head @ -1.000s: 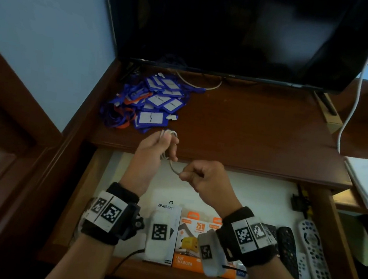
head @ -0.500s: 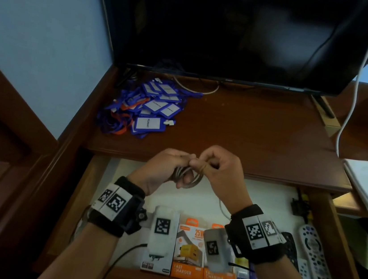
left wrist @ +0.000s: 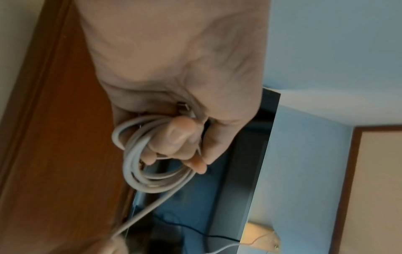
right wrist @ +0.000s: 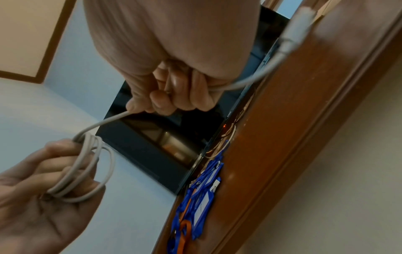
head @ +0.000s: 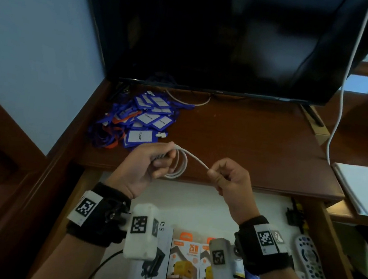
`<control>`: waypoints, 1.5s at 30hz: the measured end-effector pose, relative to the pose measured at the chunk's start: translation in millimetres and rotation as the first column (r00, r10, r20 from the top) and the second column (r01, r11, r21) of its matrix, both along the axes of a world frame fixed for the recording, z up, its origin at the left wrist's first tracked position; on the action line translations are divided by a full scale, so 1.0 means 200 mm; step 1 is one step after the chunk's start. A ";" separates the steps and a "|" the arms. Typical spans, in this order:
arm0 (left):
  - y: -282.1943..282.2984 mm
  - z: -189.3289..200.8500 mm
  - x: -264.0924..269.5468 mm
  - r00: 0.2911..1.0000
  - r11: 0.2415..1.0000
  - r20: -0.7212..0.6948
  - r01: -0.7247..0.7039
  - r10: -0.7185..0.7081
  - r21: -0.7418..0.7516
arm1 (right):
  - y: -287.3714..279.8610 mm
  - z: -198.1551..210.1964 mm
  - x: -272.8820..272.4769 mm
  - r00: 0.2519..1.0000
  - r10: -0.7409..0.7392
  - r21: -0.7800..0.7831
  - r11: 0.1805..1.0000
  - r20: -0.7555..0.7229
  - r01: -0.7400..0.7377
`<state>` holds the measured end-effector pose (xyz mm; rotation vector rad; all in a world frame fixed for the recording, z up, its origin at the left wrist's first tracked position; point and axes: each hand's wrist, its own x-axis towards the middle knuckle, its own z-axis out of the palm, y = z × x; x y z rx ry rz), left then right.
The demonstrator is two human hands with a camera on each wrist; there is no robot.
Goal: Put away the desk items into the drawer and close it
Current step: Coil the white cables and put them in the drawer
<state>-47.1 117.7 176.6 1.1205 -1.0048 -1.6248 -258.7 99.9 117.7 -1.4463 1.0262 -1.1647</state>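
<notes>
1. Hands apart again: half a second ago both were bunched together over the coil, now the right hand [head: 229, 178] has drawn away to the right and a straight run of white cable [head: 195, 160] spans the gap to the left hand [head: 149, 167].
2. Reading: another turn was laid on, and the loose end is being pulled out for the next wrap. Coiling looks nearly done; the stowing itself has not started.
3. Left hand's fingers [left wrist: 174, 137] are curled round the bundle, thumb pressed over the loops, with a metal plug tip showing in the palm.
4. Right hand's fingers [right wrist: 174, 96] are curled tight on the free end; the tail runs out past the palm to a thicker connector [right wrist: 298, 25].
5. Cable: thin, pale grey-white, several round loops of like size, slack and flexible, held in the air above the desk's front edge [head: 219, 181], over the open drawer [head: 193, 206].
6. Drawer already holds charger boxes [head: 184, 270] and remotes [head: 315, 273]; bare white floor shows behind them.
7. Blue name tags [head: 143, 124] lie in a heap on the desk at back left, not yet put away.
</notes>
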 end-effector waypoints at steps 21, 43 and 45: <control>-0.06 -0.04 -0.16 0.911 0.954 0.346 -0.133 0.224 -0.267 | 0.03 0.07 0.21 0.824 0.183 -0.088 0.959 -0.537 -0.271; -0.12 0.02 -0.13 0.734 0.962 0.666 0.257 -0.133 -0.091 | -0.04 0.16 0.16 0.901 0.070 -0.162 0.975 -0.428 -0.152; -0.13 0.02 -0.13 0.726 0.962 0.679 0.251 -0.114 -0.106 | -0.06 0.16 0.16 0.896 0.059 -0.138 0.982 -0.439 -0.132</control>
